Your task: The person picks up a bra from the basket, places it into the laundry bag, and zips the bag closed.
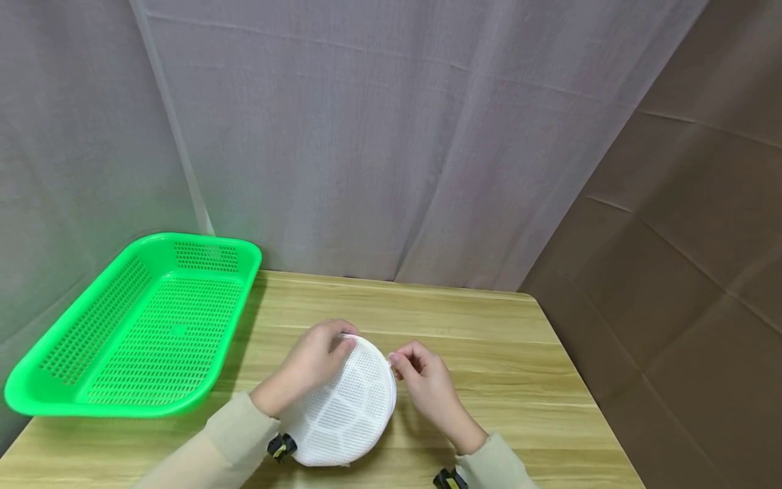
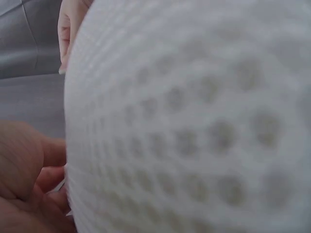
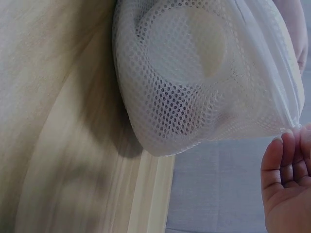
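A round white mesh laundry bag is held up over the table between my two hands. My left hand grips its upper left rim, with the thumb over the mesh face. At the right side of the rim, my right hand pinches the edge between thumb and fingertips. Close up in the right wrist view, a zipper band runs along the bag's edge down to those fingertips. Through the netting shows a pale round panel. White mesh fills most of the left wrist view, blurred.
To the left on the wooden table stands a green plastic basket with slotted walls and nothing in it. Grey cloth hangs behind the table's back edge. Brown cloth hangs along the right side.
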`<state>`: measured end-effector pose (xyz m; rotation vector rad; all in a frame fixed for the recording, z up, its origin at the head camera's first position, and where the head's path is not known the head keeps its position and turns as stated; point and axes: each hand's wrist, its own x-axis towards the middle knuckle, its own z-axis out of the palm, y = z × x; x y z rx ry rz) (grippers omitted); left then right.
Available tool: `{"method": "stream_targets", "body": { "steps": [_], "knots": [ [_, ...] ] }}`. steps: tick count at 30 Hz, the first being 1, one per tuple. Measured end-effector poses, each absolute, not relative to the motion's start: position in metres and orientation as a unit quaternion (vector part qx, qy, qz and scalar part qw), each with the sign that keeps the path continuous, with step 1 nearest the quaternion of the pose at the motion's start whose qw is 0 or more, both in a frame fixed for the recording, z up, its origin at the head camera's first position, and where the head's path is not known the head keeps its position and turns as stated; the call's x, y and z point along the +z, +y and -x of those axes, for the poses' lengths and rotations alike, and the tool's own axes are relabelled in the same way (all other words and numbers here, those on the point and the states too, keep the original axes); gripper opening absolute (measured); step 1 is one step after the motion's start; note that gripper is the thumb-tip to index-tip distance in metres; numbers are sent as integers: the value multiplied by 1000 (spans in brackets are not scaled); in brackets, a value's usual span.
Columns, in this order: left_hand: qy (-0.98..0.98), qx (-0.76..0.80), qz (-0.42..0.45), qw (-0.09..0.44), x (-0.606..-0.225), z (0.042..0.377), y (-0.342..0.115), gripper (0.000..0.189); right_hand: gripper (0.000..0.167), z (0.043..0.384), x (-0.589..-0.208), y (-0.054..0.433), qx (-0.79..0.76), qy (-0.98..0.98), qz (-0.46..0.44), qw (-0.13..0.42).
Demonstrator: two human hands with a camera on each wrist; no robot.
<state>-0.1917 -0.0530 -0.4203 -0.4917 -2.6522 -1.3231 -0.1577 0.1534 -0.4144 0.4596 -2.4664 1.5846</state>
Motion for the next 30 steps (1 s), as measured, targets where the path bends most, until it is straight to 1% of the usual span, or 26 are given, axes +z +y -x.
{"method": "stream_targets", "body": {
  "steps": [4,8,11,15,19,22,24,27,30],
  "knots": [
    [-884,-408,217,68,-418,189,-48,17,10,159,-414,151,533,-826,-158,90],
    [-881,-394,248,79,-418,186,-43,13,10,158,-413,150,533,-827,-157,87],
    [-883,-391,244,93,-420,187,-43,8,11,158,-413,149,532,-828,-159,82],
    [-889,-390,215,103,-422,189,-45,5,12,158,-415,150,533,-827,-161,77],
    [-890,-408,182,96,-423,191,-49,4,13,163,-427,155,539,-826,-149,74],
    [-888,-417,175,89,-422,192,-50,5,13,170,-439,159,538,-827,-147,75],
    [-887,-414,185,89,-422,192,-49,8,12,173,-445,162,539,-824,-157,76],
    [-883,-406,218,93,-423,191,-47,13,12,168,-433,158,537,-823,-167,81],
    [-877,-400,246,98,-423,190,-47,14,12,161,-419,152,538,-822,-169,78]
  ]
}}
